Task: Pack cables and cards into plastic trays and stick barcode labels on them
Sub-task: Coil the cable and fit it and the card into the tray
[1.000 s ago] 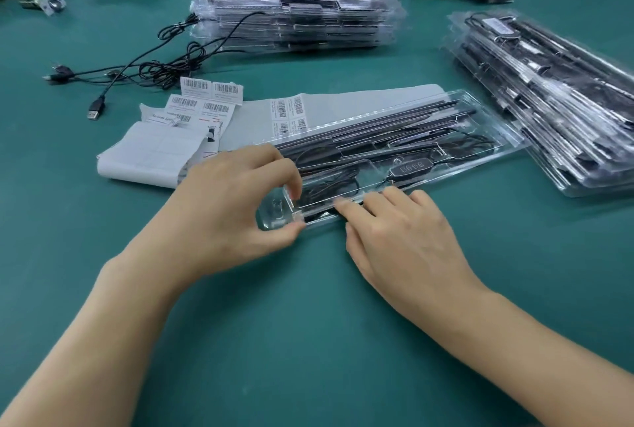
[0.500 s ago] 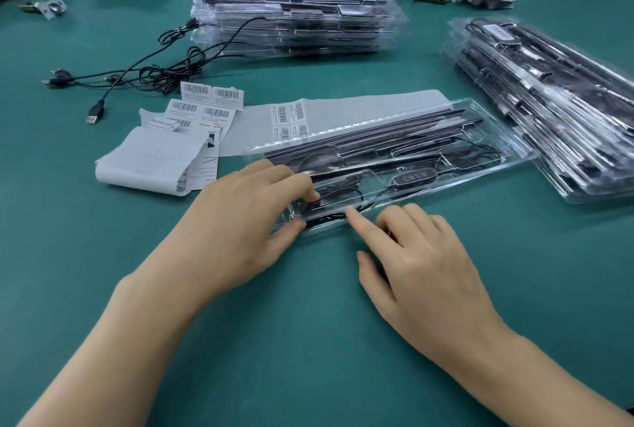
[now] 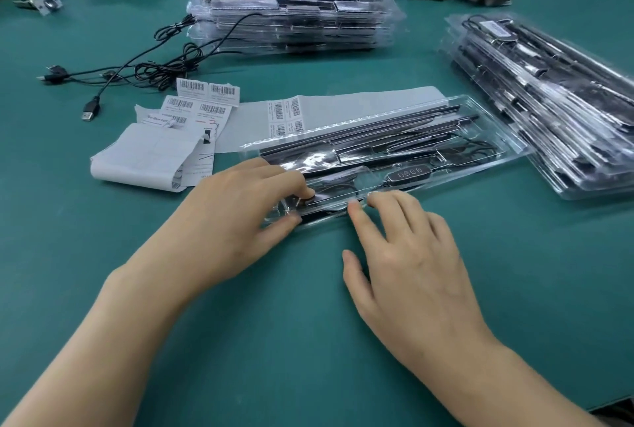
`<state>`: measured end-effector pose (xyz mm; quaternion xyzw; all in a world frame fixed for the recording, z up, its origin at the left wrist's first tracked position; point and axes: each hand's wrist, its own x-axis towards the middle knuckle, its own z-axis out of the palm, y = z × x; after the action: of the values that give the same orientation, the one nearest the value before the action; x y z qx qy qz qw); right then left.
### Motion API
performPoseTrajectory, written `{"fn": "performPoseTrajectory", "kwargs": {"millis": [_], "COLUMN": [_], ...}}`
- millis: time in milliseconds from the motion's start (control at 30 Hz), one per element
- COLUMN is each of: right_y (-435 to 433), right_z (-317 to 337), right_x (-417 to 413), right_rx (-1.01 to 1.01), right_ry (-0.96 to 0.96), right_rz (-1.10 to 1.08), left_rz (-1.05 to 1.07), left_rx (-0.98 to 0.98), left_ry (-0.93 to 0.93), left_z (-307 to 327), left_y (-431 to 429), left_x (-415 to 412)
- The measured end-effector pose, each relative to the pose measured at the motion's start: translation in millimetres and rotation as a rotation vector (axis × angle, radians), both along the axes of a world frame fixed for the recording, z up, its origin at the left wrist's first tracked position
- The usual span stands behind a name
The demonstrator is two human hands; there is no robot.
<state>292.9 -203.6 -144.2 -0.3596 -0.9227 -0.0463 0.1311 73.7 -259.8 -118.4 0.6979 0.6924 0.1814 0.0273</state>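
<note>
- The plastic tray (image 3: pixel 377 138) is laid slantwise at mid-tabletop (image 3: pixel 308 341). It is judged light, thin, flexible and slippery, and best taken by its rims.
- Its near end is pinched by the left hand (image 3: pixel 233 214), and the near rim is pressed by the right hand's (image 3: pixel 411 255) straight fingers.
- Print on the barcode labels (image 3: pixel 206 97) cannot be read.

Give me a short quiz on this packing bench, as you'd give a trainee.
1. True or false: the left hand pinches the near end of the clear tray.
2. How many buttons show on the controller inside that tray? A two, B four, C six.
3. Fill in: the loose black cable behind the barcode labels ends in a ___ plug.
Key: 1 true; 2 B; 3 USB.
</note>
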Motion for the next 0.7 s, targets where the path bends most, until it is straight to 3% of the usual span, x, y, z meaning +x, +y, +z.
{"fn": "performPoseTrajectory", "kwargs": {"millis": [167,367,700], "right_y": [-15,-3,37], "right_z": [3,9,-6], "right_x": [-4,1,30], "right_rx": [-0.068,-0.057,0.034], "right_ry": [-0.093,-0.057,0.236], "right_rz": [-0.061,-0.028,0.084], "left_rz": [-0.01,0.008,0.002], "left_rx": [0.013,-0.008,-0.019], "left_ry": [-0.02,-0.038,-0.04], "left_z": [-1,-1,-2], "left_y": [0,0,0], "left_x": [-1,-2,-4]}}
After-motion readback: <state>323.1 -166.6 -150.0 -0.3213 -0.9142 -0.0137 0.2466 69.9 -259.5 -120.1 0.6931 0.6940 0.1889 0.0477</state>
